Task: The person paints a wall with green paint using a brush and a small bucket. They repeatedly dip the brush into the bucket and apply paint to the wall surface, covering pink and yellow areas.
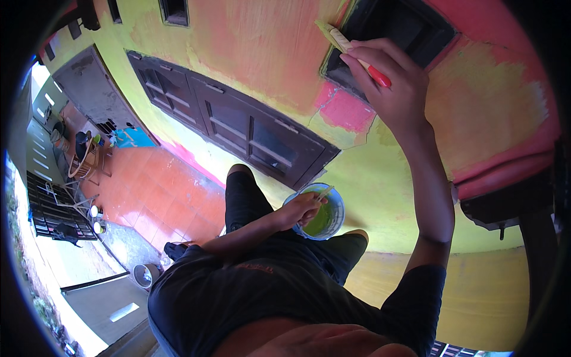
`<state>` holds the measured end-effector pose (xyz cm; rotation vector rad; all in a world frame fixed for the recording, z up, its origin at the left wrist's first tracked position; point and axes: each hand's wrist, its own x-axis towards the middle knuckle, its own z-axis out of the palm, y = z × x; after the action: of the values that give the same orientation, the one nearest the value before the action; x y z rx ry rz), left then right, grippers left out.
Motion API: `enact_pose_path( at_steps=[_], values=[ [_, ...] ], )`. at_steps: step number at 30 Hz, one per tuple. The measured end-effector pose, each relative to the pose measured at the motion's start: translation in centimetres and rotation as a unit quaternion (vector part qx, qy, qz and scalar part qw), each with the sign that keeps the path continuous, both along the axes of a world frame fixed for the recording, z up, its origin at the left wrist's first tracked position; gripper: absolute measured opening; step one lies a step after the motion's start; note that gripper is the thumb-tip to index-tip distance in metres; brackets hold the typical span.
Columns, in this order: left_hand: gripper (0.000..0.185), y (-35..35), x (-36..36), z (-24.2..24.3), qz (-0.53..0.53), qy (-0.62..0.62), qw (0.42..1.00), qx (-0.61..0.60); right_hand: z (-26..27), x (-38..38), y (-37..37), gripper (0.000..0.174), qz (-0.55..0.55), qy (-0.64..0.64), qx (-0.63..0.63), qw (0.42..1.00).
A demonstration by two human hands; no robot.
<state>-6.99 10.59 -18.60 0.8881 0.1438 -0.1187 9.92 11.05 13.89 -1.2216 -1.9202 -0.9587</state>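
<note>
My right hand (392,80) is raised and grips a paintbrush (341,41) with a red-ended handle. Yellow-green paint coats its bristles, which lie at the wall (263,49) beside a dark recessed opening (388,31). Lower down, my left hand (303,209) is closed around a pale handle (325,193) above a light blue bucket (337,214). Whether that handle belongs to the bucket or is a separate stick, I cannot tell. Green paint (319,221) shows inside the bucket, which sits between my knees. Streaky yellow-green covers much of the pink wall.
Dark-framed windows (232,125) run along the wall, with a grey door (96,89) beyond. Far below lies an orange tiled floor (156,192). A wooden chair (84,163), paint cans (96,211) and another bucket (146,275) stand there. A dark beam (504,196) juts out at right.
</note>
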Motion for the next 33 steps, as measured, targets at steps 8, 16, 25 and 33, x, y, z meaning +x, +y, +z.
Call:
enact_pose_path(
  at_steps=[8, 16, 25, 33],
  values=[
    [0.038, -0.2, 0.2, 0.4, 0.002, 0.021, 1.0, 0.0, 9.3, -0.2, 0.8, 0.009, 0.003, -0.091, 0.186, 0.978],
    [0.033, -0.3, -0.1, 0.0, 0.0, 0.003, 1.0, 0.007, -1.6, 0.2, 0.3, 0.023, -0.078, -0.19, -0.049, 0.977],
    [0.033, -0.3, 0.0, -0.2, -0.006, 0.001, 1.0, 0.014, 3.8, -0.2, 0.4, 0.02, -0.024, -0.061, 0.072, 0.995],
    [0.034, -0.5, 0.0, -0.4, 0.001, -0.009, 1.0, 0.015, 0.3, 0.2, 0.1, 0.023, -0.061, -0.054, 0.094, 0.992]
  ],
)
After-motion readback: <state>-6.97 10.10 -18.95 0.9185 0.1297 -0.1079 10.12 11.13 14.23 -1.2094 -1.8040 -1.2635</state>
